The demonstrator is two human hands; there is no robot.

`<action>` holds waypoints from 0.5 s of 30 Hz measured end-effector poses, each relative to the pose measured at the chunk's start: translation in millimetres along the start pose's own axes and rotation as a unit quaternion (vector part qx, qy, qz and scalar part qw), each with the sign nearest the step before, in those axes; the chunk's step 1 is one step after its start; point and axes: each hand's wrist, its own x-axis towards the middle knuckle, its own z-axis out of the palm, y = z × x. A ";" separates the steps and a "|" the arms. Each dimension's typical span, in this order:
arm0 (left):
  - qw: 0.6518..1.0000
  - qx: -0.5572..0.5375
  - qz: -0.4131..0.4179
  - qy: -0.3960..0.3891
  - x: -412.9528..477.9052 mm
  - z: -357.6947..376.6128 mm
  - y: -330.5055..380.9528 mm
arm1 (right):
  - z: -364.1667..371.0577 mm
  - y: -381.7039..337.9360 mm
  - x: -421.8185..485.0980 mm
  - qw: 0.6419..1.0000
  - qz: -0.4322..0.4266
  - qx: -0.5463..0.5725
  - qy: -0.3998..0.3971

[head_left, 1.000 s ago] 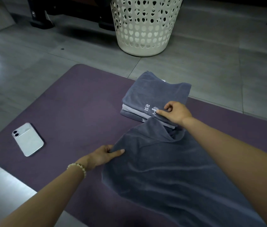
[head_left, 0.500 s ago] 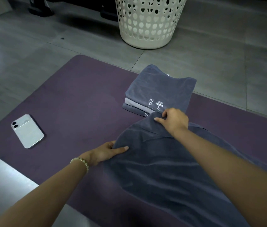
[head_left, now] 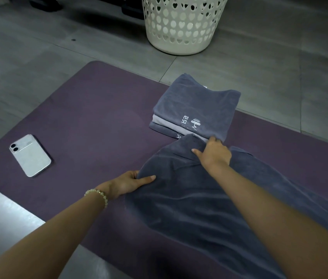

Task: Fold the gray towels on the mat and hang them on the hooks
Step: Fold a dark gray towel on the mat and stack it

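A large gray towel point(head_left: 195, 206) lies spread and rumpled on the purple mat point(head_left: 98, 125), reaching to the lower right. My left hand point(head_left: 126, 183) pinches its left corner, thumb on top and fingers underneath. My right hand point(head_left: 213, 154) grips the towel's far corner, bunched just in front of a stack of folded gray towels point(head_left: 195, 107) with white lettering. The stack sits at the mat's far edge. No hooks are in view.
A white phone point(head_left: 30, 155) lies face down on the mat's left part. A cream laundry basket point(head_left: 181, 27) with heart-shaped holes stands on the gray tiled floor beyond the mat. Dark furniture feet show at the top left.
My right hand has drawn the towel's far corner back toward me, off the folded stack. My left hand keeps its hold on the left corner and has barely moved.
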 end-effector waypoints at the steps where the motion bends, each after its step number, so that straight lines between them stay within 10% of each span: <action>1: 1.000 0.002 -0.002 -0.003 -0.1 0.6 -0.1 | 1.9 -0.1 -1.9 0.999 0.011 0.041 -0.011; 9: 0.998 -0.027 -0.018 -0.050 -3.1 -0.7 3.5 | 5.3 -3.2 4.5 0.956 0.005 0.271 -0.114; 15: 0.991 -0.039 -0.028 -0.125 -11.6 -16.3 13.7 | -62.0 -36.3 46.6 0.889 -0.160 0.428 0.013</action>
